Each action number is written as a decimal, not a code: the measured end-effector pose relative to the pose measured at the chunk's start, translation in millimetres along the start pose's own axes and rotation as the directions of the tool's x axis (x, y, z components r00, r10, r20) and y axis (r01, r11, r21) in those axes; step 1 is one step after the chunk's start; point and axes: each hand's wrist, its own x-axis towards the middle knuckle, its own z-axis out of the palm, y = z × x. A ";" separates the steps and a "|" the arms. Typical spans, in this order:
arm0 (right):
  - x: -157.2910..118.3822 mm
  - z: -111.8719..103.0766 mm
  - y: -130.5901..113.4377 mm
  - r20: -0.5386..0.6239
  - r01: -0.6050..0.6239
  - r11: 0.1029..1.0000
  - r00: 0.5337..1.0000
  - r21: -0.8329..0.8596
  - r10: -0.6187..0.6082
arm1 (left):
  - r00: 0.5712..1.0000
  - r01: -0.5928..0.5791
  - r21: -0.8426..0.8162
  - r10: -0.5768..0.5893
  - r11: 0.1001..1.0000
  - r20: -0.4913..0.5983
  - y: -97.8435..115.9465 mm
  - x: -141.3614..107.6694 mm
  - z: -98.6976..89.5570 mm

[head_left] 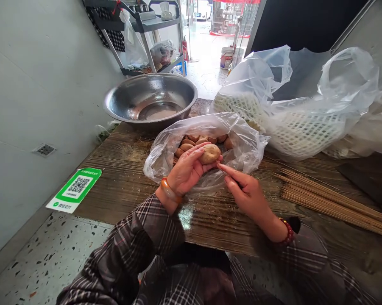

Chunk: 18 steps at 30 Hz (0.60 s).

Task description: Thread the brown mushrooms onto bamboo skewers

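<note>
Head view: left hand (189,170) cradles a mushroom (210,153) beside right hand (248,192) pinching a skewer (219,164).

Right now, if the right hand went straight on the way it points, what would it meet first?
Likely the mushroom or the fingertips of the left hand holding it, close ahead, up and left in the picture; one view leaves unclear which comes first.

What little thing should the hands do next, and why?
Perhaps the right hand could gently push its thin, reddish-brown stick-like piece into the rounded, tan mushroom, because the left hand cradles the mushroom and that piece points toward its lower edge. Whether they touch is unclear.
</note>
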 end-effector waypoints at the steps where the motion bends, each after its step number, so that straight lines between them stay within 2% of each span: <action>1: -0.1 0.2 -0.2 0.001 -0.004 1.000 1.000 0.004 0.004 | 1.000 0.003 -0.004 -0.003 1.000 -0.004 0.2 0.0 0.1; 10: 0.5 0.8 1.4 -0.006 -0.018 1.000 1.000 0.017 0.018 | 1.000 -0.003 -0.008 0.003 1.000 0.008 -0.2 0.0 -0.1; 18: 0.8 2.5 2.9 -0.015 -0.090 0.995 0.996 0.047 0.091 | 0.998 -0.053 0.024 0.051 0.998 0.045 -1.5 -1.2 -0.8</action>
